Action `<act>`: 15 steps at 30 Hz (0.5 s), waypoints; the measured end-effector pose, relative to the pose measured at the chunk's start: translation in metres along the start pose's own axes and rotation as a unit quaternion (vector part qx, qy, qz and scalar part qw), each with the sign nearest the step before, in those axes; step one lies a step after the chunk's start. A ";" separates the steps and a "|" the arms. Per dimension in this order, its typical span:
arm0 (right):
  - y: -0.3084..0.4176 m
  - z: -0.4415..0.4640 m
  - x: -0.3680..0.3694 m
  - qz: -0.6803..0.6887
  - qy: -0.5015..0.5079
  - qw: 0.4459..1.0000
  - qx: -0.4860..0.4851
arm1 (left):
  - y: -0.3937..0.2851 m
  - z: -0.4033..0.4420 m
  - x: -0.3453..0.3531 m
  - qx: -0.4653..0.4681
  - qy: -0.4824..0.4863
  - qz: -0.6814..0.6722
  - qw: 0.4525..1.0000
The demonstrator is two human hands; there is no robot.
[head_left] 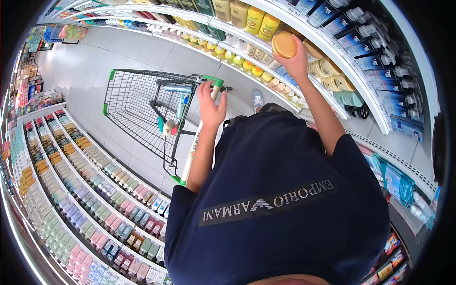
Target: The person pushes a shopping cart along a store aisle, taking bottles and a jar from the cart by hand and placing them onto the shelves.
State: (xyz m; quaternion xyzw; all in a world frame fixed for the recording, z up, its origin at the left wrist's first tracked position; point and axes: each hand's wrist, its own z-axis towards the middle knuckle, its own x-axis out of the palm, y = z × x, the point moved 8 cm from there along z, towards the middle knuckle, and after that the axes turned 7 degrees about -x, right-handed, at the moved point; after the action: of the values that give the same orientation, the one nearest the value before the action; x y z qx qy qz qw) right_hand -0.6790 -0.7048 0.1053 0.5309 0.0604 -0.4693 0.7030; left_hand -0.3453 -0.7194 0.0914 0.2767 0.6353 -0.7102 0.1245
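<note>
My right hand [295,62] is closed around a round jar with a gold lid [284,45], holding it in front of the shelf. Similar cream-and-gold jars [327,69] stand on the shelf just right of it. My left hand [212,105] is open, its fingers stretched and the thumb apart, with nothing in it. It is over the handle [192,147] of a shopping cart; I cannot tell whether it touches. Inside the wire cart [130,92] are a blue-capped or blue-labelled item [180,105] and a white bottle [168,126].
Shelves curve along the right, with yellow bottles [261,23] and dark blue pump bottles [387,61]. On the left, a tiered display [95,190] carries many rows of small bottles and boxes. Grey floor tiles [90,66] run between them. My shoe [258,99] is beside the right shelf.
</note>
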 end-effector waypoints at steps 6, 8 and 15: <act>-0.033 0.015 0.012 -0.090 -0.027 0.995 0.015 | 0.043 -0.017 -0.020 -0.008 -0.068 0.058 0.996; -0.042 0.018 0.017 -0.091 -0.027 0.995 0.038 | 0.055 -0.024 -0.018 -0.033 -0.057 0.068 0.996; -0.063 0.028 0.022 -0.120 -0.006 0.987 0.108 | 0.087 -0.045 -0.009 -0.044 -0.058 0.086 0.994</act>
State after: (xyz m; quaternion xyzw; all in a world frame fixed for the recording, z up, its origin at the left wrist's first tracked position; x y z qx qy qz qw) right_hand -0.7240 -0.7404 0.0613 0.5897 0.0687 -0.5571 0.5807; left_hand -0.2816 -0.6912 0.0219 0.2824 0.6316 -0.6831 0.2338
